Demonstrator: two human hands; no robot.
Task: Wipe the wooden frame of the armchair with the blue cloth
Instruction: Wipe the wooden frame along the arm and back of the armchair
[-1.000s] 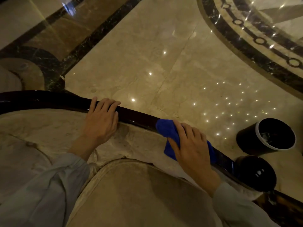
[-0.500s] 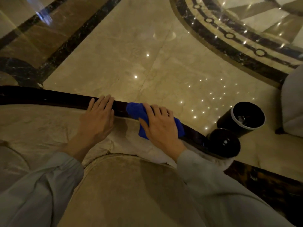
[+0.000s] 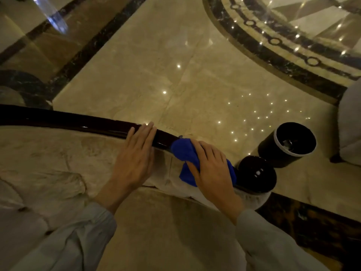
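The armchair's dark glossy wooden frame (image 3: 82, 120) curves from the left edge to a round knob-like end (image 3: 256, 174) at the right. My right hand (image 3: 212, 171) presses the bunched blue cloth (image 3: 185, 151) onto the rail just left of that round end. My left hand (image 3: 136, 155) lies flat with fingers together, its fingertips on the rail and its palm on the beige upholstery (image 3: 48, 153), a little left of the cloth. Part of the cloth is hidden under my right palm.
A black cylindrical bin with a pale rim (image 3: 287, 145) stands on the polished marble floor (image 3: 175, 65) just beyond the frame's end. Another pale upholstered seat (image 3: 351, 124) shows at the right edge. The beige seat cushion (image 3: 166, 231) is below my arms.
My right hand has slid the blue cloth to the right along the rail, closer to the round end. The left hand stays resting on the rail.
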